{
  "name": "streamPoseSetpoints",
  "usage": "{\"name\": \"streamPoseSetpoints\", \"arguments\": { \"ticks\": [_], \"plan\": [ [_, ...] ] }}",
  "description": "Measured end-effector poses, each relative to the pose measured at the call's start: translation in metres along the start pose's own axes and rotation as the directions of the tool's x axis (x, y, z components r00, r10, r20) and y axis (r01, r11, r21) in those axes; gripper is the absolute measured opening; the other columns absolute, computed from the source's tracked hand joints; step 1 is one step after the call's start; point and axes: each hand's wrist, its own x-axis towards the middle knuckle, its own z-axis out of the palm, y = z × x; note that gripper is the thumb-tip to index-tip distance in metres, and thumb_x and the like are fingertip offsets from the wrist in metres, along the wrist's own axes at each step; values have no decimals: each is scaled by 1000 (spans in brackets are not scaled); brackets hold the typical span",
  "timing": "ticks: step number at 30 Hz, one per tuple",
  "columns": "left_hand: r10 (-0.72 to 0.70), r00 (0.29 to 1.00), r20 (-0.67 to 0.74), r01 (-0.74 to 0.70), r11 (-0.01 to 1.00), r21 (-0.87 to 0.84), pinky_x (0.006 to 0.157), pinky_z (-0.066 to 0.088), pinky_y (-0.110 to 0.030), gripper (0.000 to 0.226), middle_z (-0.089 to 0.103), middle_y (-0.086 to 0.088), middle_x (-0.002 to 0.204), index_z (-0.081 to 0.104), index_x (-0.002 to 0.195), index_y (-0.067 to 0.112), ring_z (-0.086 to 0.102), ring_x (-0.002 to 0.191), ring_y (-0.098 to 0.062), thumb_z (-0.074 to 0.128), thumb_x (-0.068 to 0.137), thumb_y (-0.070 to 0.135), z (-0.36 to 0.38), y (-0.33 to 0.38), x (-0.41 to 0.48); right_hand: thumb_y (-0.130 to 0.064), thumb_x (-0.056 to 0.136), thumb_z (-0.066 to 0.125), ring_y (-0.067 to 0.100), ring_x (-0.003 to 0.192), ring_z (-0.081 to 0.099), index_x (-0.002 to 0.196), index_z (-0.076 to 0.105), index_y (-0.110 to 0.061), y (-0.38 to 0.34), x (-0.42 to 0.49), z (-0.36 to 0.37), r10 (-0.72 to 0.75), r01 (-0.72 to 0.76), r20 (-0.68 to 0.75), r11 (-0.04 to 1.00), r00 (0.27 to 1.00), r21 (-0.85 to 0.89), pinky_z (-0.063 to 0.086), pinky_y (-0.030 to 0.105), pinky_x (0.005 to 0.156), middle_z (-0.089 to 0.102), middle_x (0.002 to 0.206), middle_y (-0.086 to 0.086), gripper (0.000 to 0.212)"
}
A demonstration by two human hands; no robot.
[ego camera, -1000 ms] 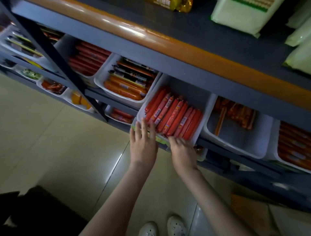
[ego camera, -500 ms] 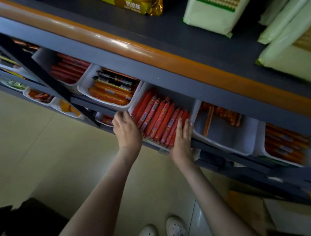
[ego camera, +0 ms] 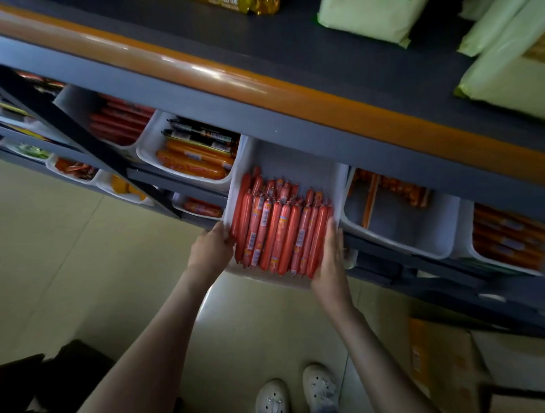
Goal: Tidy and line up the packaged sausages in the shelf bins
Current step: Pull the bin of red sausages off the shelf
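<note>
The back of the white bin (ego camera: 295, 165) is lying bare behind the red sausages (ego camera: 280, 233), leaving room to reach in. The orange-edged shelf (ego camera: 265, 85) is overhanging it from above. The neighbouring bin (ego camera: 398, 235) is sitting mostly empty, though its far end is probably crowded.

No text is legible to me. The sausages (ego camera: 280, 233) in my bin (ego camera: 295, 165) carry printed labels and barcodes, all too blurred to read. The gold packet (ego camera: 236, 3) print is cropped.
</note>
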Motion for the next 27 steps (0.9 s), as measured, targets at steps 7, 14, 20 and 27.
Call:
{"name": "streamPoseSetpoints", "arguments": {
  "ticks": [7, 14, 20, 27],
  "plan": [
    [77, 996, -52, -75, 996, 52, 76, 44, -39, 31, 64, -22, 105, 48, 124, 9, 59, 98, -40, 36, 99, 23, 0, -2, 3, 20, 85, 47, -10, 135, 26, 151, 2, -27, -4, 17, -4, 50, -28, -259, 995, 965, 91, 35, 4, 99, 18, 156, 7, 92],
    [60, 997, -41, -64, 991, -116, 71, 50, -43, 38, 65, -22, 94, 33, 134, 6, 62, 85, -39, 35, 97, 10, 13, -1, -1, 15, 85, 52, 33, 130, 37, 150, 16, -23, 3, 15, 7, 88, -105, -200, 992, 976, -74, 42, 38, 101, 25, 147, 21, 84],
    [296, 954, -37, -298, 949, -105, 78, 50, -43, 83, 58, -13, 83, -13, 147, 37, 62, 79, -35, 39, 93, 2, 3, -3, -19, 22, 82, 48, 31, 136, 35, 140, 0, -56, 1, 11, 0, 133, -107, 109, 971, 985, -214, 49, 19, 70, -8, 157, 6, 108],
    [379, 908, -181, -405, 904, -137, 73, 51, -38, 63, 65, -19, 95, 37, 143, 29, 63, 74, -34, 48, 87, 2, 20, -11, -53, 16, 85, 49, 33, 132, 40, 148, 20, -30, 13, -18, -6, 46, -32, 51, 969, 998, -245, 47, 31, 92, 11, 155, 14, 84]
  ]
}}
